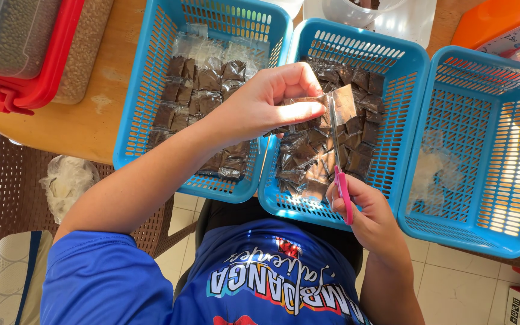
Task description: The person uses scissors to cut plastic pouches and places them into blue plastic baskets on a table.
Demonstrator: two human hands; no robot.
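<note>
- The scissors [338, 157] run very close to the left fingertips [308, 111], so a hurried snip could nick them.
- The clear packet [332, 107] is pinched only at its top; a loose pinch could let it twist and the cut stray into the dark filling.
- The left hand [266, 102] is nearly shut, thumb and fingers gripping the packet above the middle basket [356, 45], which holds many like packets.
- The right hand [365, 210] is curled around the pink scissor handles, blades pointing up against the packet.
- The left basket [145, 90] holds tidy packets; the right basket [482, 150] holds clear scraps.
</note>
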